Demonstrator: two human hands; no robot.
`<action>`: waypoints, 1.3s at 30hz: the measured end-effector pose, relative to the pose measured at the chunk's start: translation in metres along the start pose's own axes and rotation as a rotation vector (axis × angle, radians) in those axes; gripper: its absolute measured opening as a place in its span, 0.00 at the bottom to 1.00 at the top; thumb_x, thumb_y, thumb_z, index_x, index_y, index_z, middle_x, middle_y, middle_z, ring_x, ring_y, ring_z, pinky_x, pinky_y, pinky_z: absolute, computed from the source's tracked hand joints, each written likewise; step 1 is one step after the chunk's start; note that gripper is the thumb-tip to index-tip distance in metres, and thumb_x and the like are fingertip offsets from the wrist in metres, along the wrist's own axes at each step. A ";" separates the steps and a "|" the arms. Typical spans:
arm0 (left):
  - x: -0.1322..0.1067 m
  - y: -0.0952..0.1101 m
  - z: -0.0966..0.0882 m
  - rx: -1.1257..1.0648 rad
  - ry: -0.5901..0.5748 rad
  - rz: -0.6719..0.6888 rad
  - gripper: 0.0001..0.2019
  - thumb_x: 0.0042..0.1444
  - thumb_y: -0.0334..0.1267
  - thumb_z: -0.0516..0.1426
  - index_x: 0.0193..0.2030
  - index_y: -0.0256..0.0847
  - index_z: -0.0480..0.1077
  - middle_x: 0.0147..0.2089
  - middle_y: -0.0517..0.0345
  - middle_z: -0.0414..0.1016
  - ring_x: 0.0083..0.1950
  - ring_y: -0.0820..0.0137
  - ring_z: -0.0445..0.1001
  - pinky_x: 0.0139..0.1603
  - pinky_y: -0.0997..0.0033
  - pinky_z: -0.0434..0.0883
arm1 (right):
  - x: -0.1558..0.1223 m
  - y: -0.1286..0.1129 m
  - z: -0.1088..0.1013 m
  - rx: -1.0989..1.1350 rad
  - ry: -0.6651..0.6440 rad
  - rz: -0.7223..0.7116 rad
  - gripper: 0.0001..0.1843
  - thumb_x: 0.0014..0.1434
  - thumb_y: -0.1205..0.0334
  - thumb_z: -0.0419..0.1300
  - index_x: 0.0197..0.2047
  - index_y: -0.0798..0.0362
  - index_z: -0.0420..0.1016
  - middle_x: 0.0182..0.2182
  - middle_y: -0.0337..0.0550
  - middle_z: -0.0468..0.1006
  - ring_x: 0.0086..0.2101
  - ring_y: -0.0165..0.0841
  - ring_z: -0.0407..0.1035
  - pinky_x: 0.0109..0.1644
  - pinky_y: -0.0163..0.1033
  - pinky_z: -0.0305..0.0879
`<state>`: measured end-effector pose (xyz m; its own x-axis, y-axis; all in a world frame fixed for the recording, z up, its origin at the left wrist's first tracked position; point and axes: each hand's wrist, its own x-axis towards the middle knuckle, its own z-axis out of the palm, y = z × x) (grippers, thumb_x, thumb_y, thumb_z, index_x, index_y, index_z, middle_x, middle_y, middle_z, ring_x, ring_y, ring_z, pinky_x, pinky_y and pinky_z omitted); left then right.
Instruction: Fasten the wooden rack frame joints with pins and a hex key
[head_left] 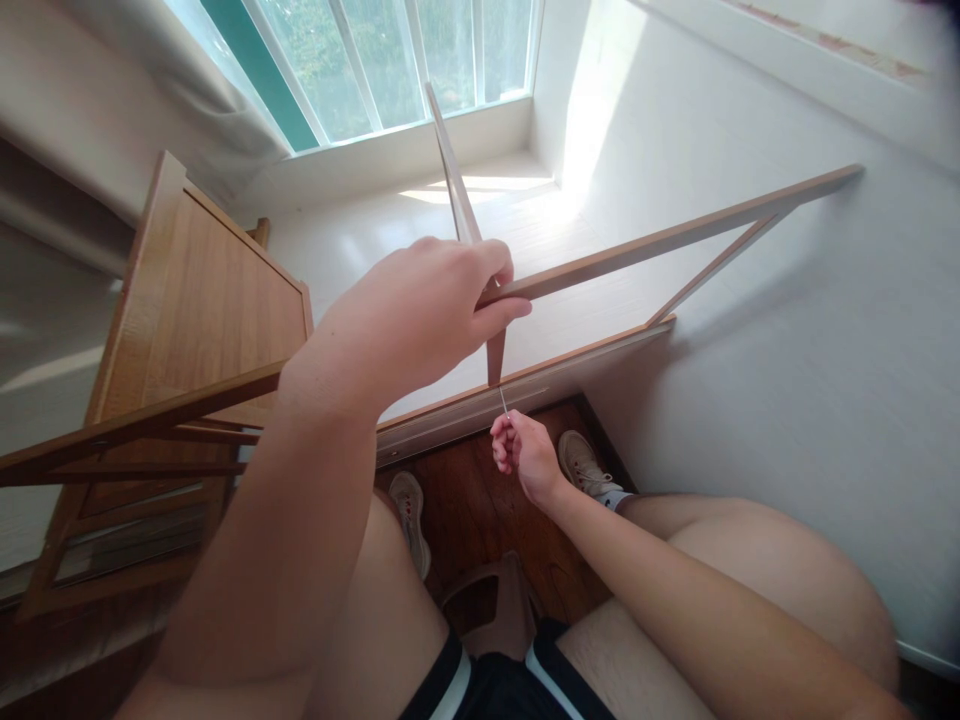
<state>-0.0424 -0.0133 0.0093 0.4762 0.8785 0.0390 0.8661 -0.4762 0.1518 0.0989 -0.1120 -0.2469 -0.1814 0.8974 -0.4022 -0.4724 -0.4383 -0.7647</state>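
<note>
My left hand [420,310] is closed around a joint of a wooden frame, with its thumb along the long wooden bar [675,235]. A second wooden piece [459,190] crosses under this hand and slants up toward the window; its lower end points down at me. My right hand [531,455] sits lower, its fingers pinched on a thin metal rod [503,400], perhaps a hex key. The rod's far tip meets the lower end of the crossing piece, near the lower rail [540,377]. Whether a screw is there cannot be made out.
A wooden panelled piece of furniture [202,300] stands at the left. Beyond the frame are a pale ledge [360,240] and a window [390,60]; a white wall [787,400] rises on the right. Below me are the dark wooden floor [480,510] and a plastic stool [510,600].
</note>
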 end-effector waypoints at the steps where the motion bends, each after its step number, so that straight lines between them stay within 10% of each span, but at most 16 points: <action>1: 0.000 0.000 0.000 0.000 -0.001 0.001 0.18 0.67 0.53 0.50 0.48 0.46 0.75 0.37 0.55 0.78 0.41 0.60 0.75 0.43 0.61 0.67 | 0.000 0.000 0.000 0.015 -0.004 0.000 0.22 0.64 0.42 0.58 0.33 0.54 0.74 0.16 0.34 0.69 0.15 0.26 0.61 0.17 0.30 0.55; 32: 0.000 0.000 -0.001 -0.019 0.005 0.007 0.17 0.67 0.53 0.50 0.48 0.47 0.75 0.37 0.54 0.79 0.42 0.59 0.76 0.44 0.60 0.67 | -0.015 0.009 0.015 0.164 -0.057 0.152 0.18 0.59 0.45 0.63 0.35 0.52 0.71 0.16 0.31 0.67 0.15 0.25 0.57 0.17 0.29 0.50; 35: 0.000 -0.001 0.000 -0.024 0.006 0.002 0.18 0.66 0.53 0.51 0.49 0.47 0.75 0.37 0.54 0.79 0.42 0.59 0.75 0.45 0.60 0.68 | -0.044 0.009 0.032 0.123 -0.198 0.254 0.20 0.60 0.43 0.61 0.33 0.53 0.73 0.16 0.32 0.66 0.16 0.25 0.56 0.18 0.29 0.50; 39: 0.001 -0.004 0.002 -0.035 0.004 -0.014 0.19 0.66 0.56 0.50 0.51 0.50 0.75 0.35 0.55 0.78 0.41 0.59 0.74 0.47 0.58 0.67 | -0.098 -0.019 0.066 0.145 -0.745 0.329 0.42 0.62 0.24 0.45 0.44 0.53 0.81 0.28 0.44 0.78 0.26 0.31 0.70 0.25 0.33 0.62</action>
<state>-0.0448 -0.0111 0.0068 0.4632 0.8853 0.0406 0.8669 -0.4622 0.1866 0.0686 -0.1877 -0.1594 -0.8298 0.5459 -0.1161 -0.3929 -0.7191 -0.5732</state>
